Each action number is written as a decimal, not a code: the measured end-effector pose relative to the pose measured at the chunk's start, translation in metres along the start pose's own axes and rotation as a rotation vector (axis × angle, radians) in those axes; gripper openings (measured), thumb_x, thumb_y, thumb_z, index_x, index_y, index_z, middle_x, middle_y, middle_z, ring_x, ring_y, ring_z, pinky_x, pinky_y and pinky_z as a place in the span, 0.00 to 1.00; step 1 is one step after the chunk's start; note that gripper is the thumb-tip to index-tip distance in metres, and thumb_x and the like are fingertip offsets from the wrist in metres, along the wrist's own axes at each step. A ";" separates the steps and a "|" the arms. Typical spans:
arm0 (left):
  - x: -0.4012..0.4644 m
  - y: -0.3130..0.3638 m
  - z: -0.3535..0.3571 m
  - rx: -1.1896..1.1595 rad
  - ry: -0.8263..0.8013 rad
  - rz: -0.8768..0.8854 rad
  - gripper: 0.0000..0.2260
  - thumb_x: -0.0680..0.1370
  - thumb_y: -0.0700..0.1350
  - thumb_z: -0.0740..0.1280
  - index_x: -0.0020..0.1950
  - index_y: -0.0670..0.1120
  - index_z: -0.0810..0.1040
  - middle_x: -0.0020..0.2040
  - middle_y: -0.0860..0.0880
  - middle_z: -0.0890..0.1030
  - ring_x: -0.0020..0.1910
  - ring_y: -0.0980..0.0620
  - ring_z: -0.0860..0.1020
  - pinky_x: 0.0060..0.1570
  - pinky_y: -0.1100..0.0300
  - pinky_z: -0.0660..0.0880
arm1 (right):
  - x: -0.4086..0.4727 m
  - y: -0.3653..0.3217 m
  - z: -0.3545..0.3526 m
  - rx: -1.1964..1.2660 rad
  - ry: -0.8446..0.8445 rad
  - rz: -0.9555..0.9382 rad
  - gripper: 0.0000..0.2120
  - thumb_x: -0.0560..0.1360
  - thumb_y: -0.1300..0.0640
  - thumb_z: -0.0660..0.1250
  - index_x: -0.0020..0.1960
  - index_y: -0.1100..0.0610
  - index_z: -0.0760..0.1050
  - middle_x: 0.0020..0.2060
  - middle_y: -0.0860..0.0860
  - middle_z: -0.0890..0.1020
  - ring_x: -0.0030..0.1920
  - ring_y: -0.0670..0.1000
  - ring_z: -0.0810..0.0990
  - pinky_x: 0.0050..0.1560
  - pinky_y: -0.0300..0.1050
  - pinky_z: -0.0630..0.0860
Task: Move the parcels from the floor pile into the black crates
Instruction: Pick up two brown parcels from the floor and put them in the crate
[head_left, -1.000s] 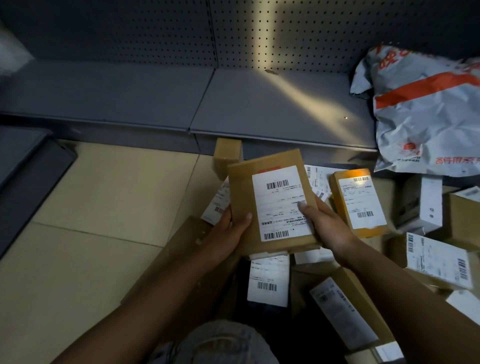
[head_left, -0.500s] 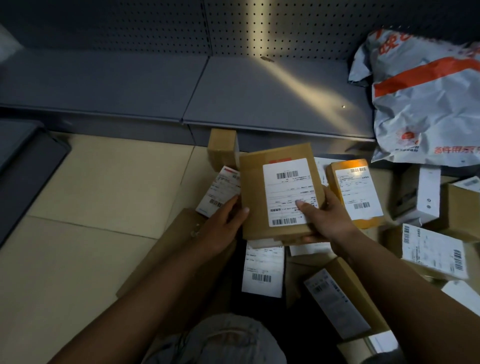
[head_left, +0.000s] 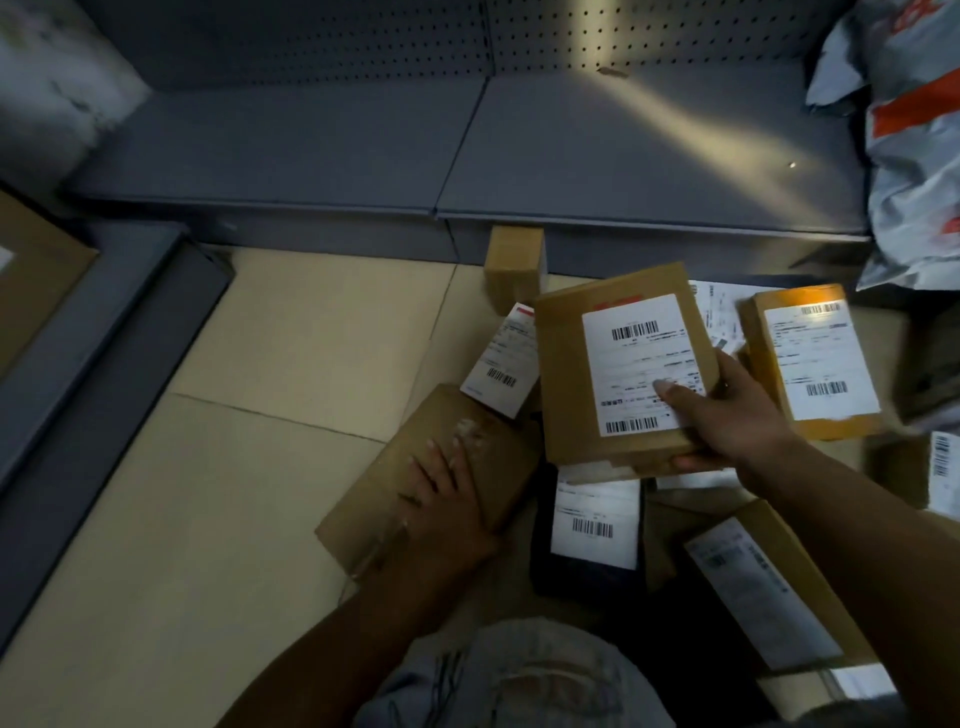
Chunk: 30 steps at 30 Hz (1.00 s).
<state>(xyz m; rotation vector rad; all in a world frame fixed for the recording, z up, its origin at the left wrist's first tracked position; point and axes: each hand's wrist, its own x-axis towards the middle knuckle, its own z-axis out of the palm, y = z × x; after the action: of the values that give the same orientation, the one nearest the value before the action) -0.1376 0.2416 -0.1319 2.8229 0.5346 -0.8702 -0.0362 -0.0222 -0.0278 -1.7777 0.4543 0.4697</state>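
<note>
On the tiled floor, the right hand grips 1 labelled parcel; the left hand lies flat, fingers straight, on a brown box.

Brown cardboard parcel bears a white barcoded label; beside it, a yellow-orange parcel; grey perforated shelf; beige tiled floor.

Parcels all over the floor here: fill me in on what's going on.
A person is sorting a floor pile of parcels. The right hand grips a brown cardboard parcel with a white barcode label, held above the pile, thumb on the label. The left hand rests flat, fingers spread, on a plain brown cardboard box lying on the tile floor. More labelled parcels lie around, including a yellow-brown one at right. No black crate can be clearly made out.
</note>
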 end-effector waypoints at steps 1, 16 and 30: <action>0.000 -0.002 -0.003 -0.005 0.001 0.013 0.63 0.64 0.68 0.72 0.73 0.48 0.24 0.75 0.40 0.29 0.73 0.33 0.34 0.68 0.29 0.46 | -0.001 0.000 0.000 0.002 0.003 -0.001 0.21 0.76 0.53 0.69 0.66 0.44 0.67 0.50 0.49 0.80 0.43 0.53 0.82 0.31 0.50 0.81; 0.004 -0.068 -0.102 -0.808 -0.352 0.215 0.41 0.68 0.57 0.76 0.76 0.55 0.60 0.68 0.56 0.72 0.65 0.55 0.73 0.64 0.55 0.71 | -0.012 -0.005 -0.009 0.005 0.006 -0.011 0.18 0.75 0.53 0.69 0.63 0.45 0.68 0.46 0.48 0.80 0.42 0.53 0.82 0.32 0.50 0.81; -0.013 -0.046 -0.098 -0.191 0.107 0.003 0.53 0.66 0.72 0.66 0.74 0.61 0.30 0.77 0.42 0.36 0.71 0.34 0.63 0.64 0.44 0.69 | -0.014 -0.009 0.007 -0.024 -0.007 -0.037 0.19 0.76 0.54 0.68 0.64 0.48 0.68 0.52 0.50 0.80 0.50 0.57 0.82 0.35 0.52 0.82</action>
<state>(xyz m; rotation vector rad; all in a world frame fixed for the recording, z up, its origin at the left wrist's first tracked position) -0.1140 0.3030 -0.0449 2.7056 0.5935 -0.6329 -0.0440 -0.0127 -0.0146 -1.8039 0.4114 0.4571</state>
